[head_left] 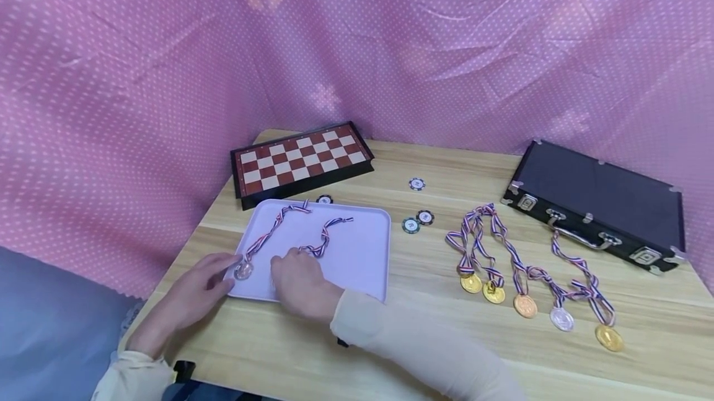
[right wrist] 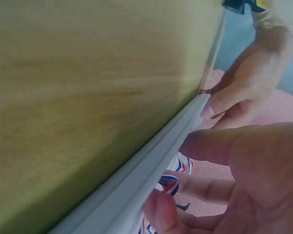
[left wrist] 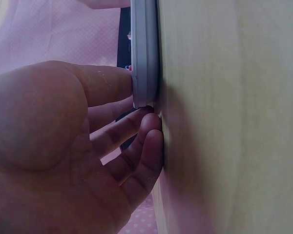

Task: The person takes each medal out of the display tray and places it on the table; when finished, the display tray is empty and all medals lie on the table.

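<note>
A white tray [head_left: 357, 264] lies on the wooden table. My left hand [head_left: 192, 292] grips its near left corner, thumb on the rim [left wrist: 145, 58] and fingers bent around the edge in the left wrist view. Just beside those fingertips a silver medal [head_left: 243, 271] rests on the tray, its striped ribbon [head_left: 273, 227] stretched toward the back. Over the tray's near middle, my right hand [head_left: 304, 283] has curled fingers at a second medal's striped ribbon [head_left: 325, 237]. That medal's disc is hidden under the hand; in the right wrist view the ribbon [right wrist: 170, 185] loops by the fingertips.
Behind the tray sits a folded chessboard box [head_left: 301, 162]. Several poker chips [head_left: 417, 184] lie nearby. To the right are several medals with tangled ribbons [head_left: 524, 305], in front of a black case [head_left: 602, 196] with metal latches. A pink dotted curtain [head_left: 390, 48] hangs behind.
</note>
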### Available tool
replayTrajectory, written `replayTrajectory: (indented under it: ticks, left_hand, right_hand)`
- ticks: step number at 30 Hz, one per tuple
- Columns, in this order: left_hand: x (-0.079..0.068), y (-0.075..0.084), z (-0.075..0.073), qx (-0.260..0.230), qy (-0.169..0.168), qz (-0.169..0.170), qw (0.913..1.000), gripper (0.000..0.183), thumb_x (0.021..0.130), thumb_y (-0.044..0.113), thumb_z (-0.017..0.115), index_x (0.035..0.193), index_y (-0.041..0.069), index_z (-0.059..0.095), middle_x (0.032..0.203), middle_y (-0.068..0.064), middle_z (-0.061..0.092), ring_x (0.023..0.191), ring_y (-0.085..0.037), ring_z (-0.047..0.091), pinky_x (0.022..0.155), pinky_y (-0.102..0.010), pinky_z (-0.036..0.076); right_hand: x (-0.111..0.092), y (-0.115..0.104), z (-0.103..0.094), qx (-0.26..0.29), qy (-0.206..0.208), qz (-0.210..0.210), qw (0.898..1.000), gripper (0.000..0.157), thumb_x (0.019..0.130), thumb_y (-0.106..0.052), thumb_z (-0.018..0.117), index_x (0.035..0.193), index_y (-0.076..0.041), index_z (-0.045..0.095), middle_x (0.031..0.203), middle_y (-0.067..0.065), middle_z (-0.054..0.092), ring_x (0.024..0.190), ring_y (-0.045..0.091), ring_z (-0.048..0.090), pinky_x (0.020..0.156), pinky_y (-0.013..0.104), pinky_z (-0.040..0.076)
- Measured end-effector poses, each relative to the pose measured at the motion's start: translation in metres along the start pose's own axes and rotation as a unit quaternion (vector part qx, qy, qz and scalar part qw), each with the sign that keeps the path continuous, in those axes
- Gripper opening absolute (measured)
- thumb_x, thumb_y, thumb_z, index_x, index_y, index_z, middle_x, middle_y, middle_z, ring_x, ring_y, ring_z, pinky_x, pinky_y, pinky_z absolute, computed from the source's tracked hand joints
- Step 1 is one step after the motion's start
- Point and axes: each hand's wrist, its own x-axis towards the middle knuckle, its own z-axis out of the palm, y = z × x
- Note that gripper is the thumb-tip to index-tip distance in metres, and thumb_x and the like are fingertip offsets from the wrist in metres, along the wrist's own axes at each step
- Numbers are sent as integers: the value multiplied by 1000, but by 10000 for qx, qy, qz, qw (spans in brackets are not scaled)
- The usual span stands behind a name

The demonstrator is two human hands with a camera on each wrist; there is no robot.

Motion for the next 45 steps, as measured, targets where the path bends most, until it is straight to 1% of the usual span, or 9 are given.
replayTrajectory:
  ticks: [5,12,17,22,26,33,36,41,45]
  left_hand:
    - [0,-2,0,-39,-5,37,10000,50,95,18,60,144,14,49,144,-15,48,126,-38,51,103,-61,43]
    - [0,-4,2,-128,-13,49,9999,51,94,18,61,144,15,48,145,-15,47,130,-41,47,105,-63,39]
    - [3,-4,5,-105,-33,46,9999,51,95,19,60,144,17,48,145,-15,47,131,-41,47,106,-64,38]
    - [3,-4,7,-114,-11,74,9999,50,95,19,60,144,16,49,144,-14,49,130,-40,48,105,-63,39]
    - [2,-3,7,-118,49,118,9998,50,94,18,60,143,16,50,142,-13,50,126,-37,52,102,-61,43]
    - [-2,-2,0,-69,54,210,9997,50,94,18,60,143,15,50,143,-14,50,126,-39,51,102,-63,42]
    - [-2,-2,-2,-39,25,197,9998,50,94,18,60,143,15,49,143,-14,49,128,-41,50,103,-64,41]
    - [0,-2,-3,-22,3,174,9998,51,94,19,60,144,15,49,143,-15,48,129,-42,49,103,-64,40]
    - [-1,-2,-3,-26,14,155,9999,51,94,19,60,144,15,48,144,-16,48,130,-43,47,104,-65,39]
  right_hand:
    - [0,0,0,226,-33,-27,9997,15,90,-20,63,100,-10,67,87,7,67,79,17,63,64,27,57]
    - [-1,-5,0,318,-338,245,9986,29,90,-33,64,105,-8,65,96,10,64,87,19,62,68,26,58]
    - [-2,-3,1,276,-339,186,9989,20,90,-21,62,105,-8,64,93,9,64,83,18,62,64,25,56]
    - [-1,5,1,662,-555,181,9961,26,86,-20,65,108,-8,61,94,9,62,85,18,60,71,28,57]
    - [-3,20,-5,1340,-649,42,9888,33,81,-22,71,108,-10,58,93,5,58,86,14,55,76,26,54]
    - [-22,72,-48,3016,-944,33,9487,28,80,-23,72,104,-19,57,93,-6,58,85,9,55,71,21,50]
    - [-26,106,-74,3555,-724,0,9318,28,81,-18,72,106,-15,58,95,-4,64,86,10,60,73,20,54]
    - [-32,173,-120,3713,-42,358,9278,26,85,-13,69,108,-7,60,97,5,70,85,15,66,70,25,57]
    - [-51,221,-148,3211,441,1072,9399,31,85,-16,68,113,-4,59,98,10,69,76,17,62,61,26,52]
